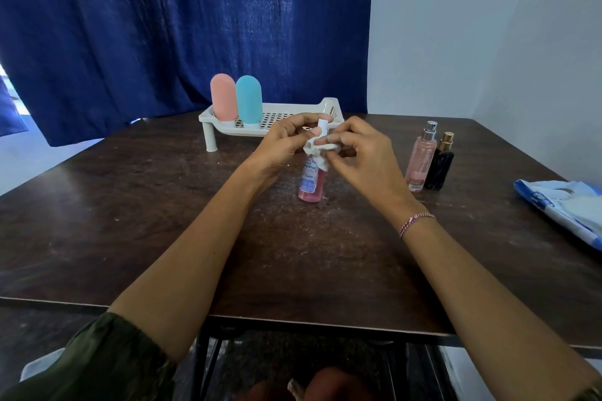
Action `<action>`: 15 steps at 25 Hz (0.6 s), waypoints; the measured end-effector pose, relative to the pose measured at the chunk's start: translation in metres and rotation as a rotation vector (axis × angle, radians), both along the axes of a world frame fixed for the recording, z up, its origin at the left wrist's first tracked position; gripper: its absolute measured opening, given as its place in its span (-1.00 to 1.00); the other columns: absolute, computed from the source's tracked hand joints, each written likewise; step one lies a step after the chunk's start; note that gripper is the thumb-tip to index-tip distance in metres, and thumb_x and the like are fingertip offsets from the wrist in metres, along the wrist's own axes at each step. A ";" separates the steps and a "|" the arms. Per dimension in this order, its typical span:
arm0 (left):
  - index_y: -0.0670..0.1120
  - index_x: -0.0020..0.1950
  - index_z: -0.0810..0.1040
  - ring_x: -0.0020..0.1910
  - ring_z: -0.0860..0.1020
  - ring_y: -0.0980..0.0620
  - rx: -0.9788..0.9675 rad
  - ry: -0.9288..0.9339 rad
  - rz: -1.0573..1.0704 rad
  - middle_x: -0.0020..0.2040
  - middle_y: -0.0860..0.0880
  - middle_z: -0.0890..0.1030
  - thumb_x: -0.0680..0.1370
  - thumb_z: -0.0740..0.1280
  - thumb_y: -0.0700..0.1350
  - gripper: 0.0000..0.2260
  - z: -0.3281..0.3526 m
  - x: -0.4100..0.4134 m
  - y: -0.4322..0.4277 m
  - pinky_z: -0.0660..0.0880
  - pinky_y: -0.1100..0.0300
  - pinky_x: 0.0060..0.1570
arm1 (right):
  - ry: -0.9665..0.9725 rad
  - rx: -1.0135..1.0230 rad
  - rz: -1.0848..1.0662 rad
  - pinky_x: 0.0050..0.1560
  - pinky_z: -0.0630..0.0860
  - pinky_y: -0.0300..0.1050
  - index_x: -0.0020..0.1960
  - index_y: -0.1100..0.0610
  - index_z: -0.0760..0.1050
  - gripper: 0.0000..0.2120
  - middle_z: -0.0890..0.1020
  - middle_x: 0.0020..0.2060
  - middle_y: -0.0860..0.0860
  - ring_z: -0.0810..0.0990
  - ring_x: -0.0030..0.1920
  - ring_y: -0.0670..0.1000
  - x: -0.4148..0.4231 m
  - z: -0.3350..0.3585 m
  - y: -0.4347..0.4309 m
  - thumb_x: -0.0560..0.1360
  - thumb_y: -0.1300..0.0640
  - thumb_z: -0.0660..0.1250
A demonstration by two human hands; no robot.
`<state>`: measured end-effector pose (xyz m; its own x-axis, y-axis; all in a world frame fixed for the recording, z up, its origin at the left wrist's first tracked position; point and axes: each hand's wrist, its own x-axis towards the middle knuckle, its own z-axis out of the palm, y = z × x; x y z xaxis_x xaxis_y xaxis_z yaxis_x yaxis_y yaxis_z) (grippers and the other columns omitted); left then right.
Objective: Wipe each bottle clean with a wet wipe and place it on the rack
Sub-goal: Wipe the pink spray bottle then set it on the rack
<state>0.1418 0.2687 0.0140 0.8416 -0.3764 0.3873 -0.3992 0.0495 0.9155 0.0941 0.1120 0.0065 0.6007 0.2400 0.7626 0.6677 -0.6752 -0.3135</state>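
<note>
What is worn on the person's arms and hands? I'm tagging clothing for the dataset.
The left hand is bare, with a dark green sleeve pushed up near the elbow. The right hand is bare too, with a pink-and-white braided thread bracelet around the wrist.

Spray bottle (312, 184): neck and upper label covered by wet wipe (317, 150) and both hands; label print too small to read. Rack (270, 117): near right corner and right legs hidden behind left hand (286, 140) and right hand (358, 153). Wipes packet (566, 208) at table (130, 205) right edge, cut off by frame edge; print illegible. Black bottle (439, 169) partly behind pink perfume bottle (420, 163).
</note>
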 end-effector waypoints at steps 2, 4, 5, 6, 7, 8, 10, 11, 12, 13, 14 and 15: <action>-0.06 0.11 0.55 -0.14 0.60 0.19 -0.011 0.004 -0.003 -0.16 0.15 0.66 0.58 0.22 -0.26 -0.81 0.000 -0.001 0.001 0.54 0.29 -0.11 | 0.034 -0.024 -0.013 0.02 0.52 -0.32 0.08 0.25 0.59 -0.78 0.55 -0.02 0.10 0.52 0.00 -0.07 0.001 -0.001 0.001 0.44 0.24 0.39; -0.06 0.12 0.55 -0.11 0.61 0.18 -0.016 0.011 0.005 -0.10 0.10 0.65 0.58 0.22 -0.27 -0.80 0.000 -0.001 0.002 0.54 0.28 -0.09 | 0.068 -0.019 -0.003 0.00 0.49 -0.39 0.08 0.23 0.59 -0.79 0.55 -0.02 0.06 0.50 0.00 -0.11 0.003 -0.001 -0.001 0.45 0.23 0.38; -0.06 0.12 0.55 -0.08 0.61 0.17 -0.013 0.015 0.012 -0.06 0.07 0.64 0.58 0.22 -0.27 -0.79 0.001 -0.001 0.002 0.55 0.28 -0.07 | 0.082 -0.007 0.008 -0.02 0.49 -0.40 0.07 0.21 0.60 -0.80 0.55 -0.03 0.02 0.50 0.01 -0.12 0.004 -0.001 -0.002 0.45 0.23 0.38; -0.06 0.13 0.55 -0.05 0.61 0.16 -0.011 0.021 0.020 -0.02 0.06 0.63 0.58 0.21 -0.27 -0.79 0.001 -0.001 0.003 0.55 0.26 -0.04 | 0.098 0.007 0.018 -0.04 0.51 -0.38 0.07 0.20 0.60 -0.80 0.54 -0.04 -0.02 0.49 0.01 -0.13 0.004 0.000 -0.004 0.45 0.23 0.38; -0.06 0.13 0.55 -0.01 0.60 0.14 -0.010 0.029 0.030 0.01 0.05 0.63 0.59 0.21 -0.28 -0.78 0.001 -0.001 0.003 0.56 0.25 -0.01 | 0.113 0.022 0.024 -0.06 0.53 -0.36 0.07 0.19 0.60 -0.80 0.53 -0.04 -0.06 0.49 0.01 -0.14 0.004 0.000 -0.005 0.45 0.23 0.37; -0.05 0.13 0.56 0.01 0.59 0.12 -0.010 0.037 0.040 0.03 0.05 0.63 0.59 0.21 -0.28 -0.78 0.001 0.000 0.004 0.56 0.24 0.01 | 0.128 0.037 0.024 -0.07 0.54 -0.34 0.07 0.18 0.60 -0.80 0.53 -0.04 -0.07 0.49 0.01 -0.15 0.005 0.000 -0.006 0.45 0.23 0.37; -0.04 0.12 0.56 0.04 0.58 0.11 -0.010 0.053 0.066 0.04 0.06 0.62 0.59 0.21 -0.28 -0.78 0.001 0.000 0.004 0.55 0.24 0.00 | 0.153 0.057 0.010 -0.06 0.54 -0.35 0.08 0.18 0.60 -0.80 0.57 -0.01 -0.02 0.49 0.02 -0.15 0.006 -0.001 -0.007 0.46 0.23 0.36; -0.04 0.12 0.56 0.03 0.58 0.11 -0.007 0.060 0.080 0.04 0.06 0.62 0.59 0.22 -0.28 -0.78 0.002 0.000 0.004 0.55 0.26 -0.01 | 0.162 0.061 0.001 -0.07 0.52 -0.38 0.08 0.18 0.59 -0.80 0.58 0.02 0.01 0.49 0.03 -0.15 0.007 -0.002 -0.007 0.46 0.22 0.36; -0.05 0.12 0.55 0.01 0.58 0.11 -0.003 0.067 0.091 0.03 0.06 0.61 0.59 0.22 -0.27 -0.79 0.002 0.000 0.004 0.55 0.28 -0.03 | 0.169 0.061 -0.009 -0.08 0.50 -0.42 0.08 0.18 0.59 -0.80 0.58 0.05 0.03 0.48 0.03 -0.16 0.008 -0.002 -0.008 0.46 0.21 0.36; -0.06 0.13 0.55 -0.01 0.58 0.12 0.000 0.071 0.099 0.01 0.06 0.61 0.59 0.22 -0.27 -0.80 0.003 0.000 0.003 0.55 0.29 -0.04 | 0.172 0.059 -0.021 -0.10 0.48 -0.46 0.08 0.18 0.59 -0.80 0.58 0.06 0.03 0.48 0.03 -0.16 0.008 -0.002 -0.008 0.46 0.21 0.36; -0.07 0.12 0.54 -0.03 0.58 0.13 0.000 0.074 0.105 -0.01 0.06 0.61 0.59 0.22 -0.27 -0.80 0.003 -0.001 0.003 0.54 0.29 -0.05 | 0.170 0.056 -0.035 -0.12 0.47 -0.46 0.08 0.18 0.58 -0.80 0.58 0.06 0.04 0.49 0.03 -0.16 0.008 -0.002 -0.008 0.46 0.21 0.36; -0.07 0.12 0.54 -0.04 0.58 0.14 0.000 0.074 0.107 -0.02 0.07 0.60 0.59 0.22 -0.27 -0.81 0.004 -0.001 0.003 0.54 0.30 -0.06 | 0.160 0.051 -0.039 -0.11 0.47 -0.44 0.08 0.19 0.58 -0.80 0.58 0.06 0.05 0.51 0.03 -0.13 0.007 -0.002 -0.008 0.46 0.21 0.36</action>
